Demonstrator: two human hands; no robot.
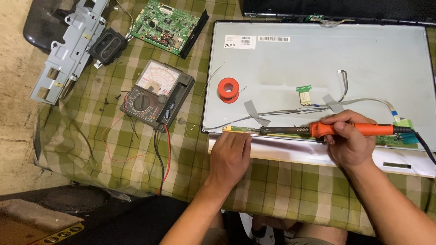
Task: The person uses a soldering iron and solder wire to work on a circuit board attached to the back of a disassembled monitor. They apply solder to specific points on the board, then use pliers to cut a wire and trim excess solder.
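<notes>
Display panel [318, 59] lies on the cloth [281, 190], right side. Solder spool [228, 90] sits on its left part. Meter [156, 94] lies left of the panel; circuit board [170, 25] behind the meter; metal bracket [68, 45] far left.

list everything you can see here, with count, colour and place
display panel: 1, grey back, right on cloth
soldering iron: 1, orange, along panel's lower edge
solder spool: 1, red, on panel's left part
multimeter: 1, black, centre left
circuit board: 1, green, top centre
speaker: 1, black, top left
metal bracket: 1, grey, far left
checked cloth: 1, green and cream, under everything
left hand: 1, resting by panel's lower left corner
right hand: 1, holding iron
</notes>
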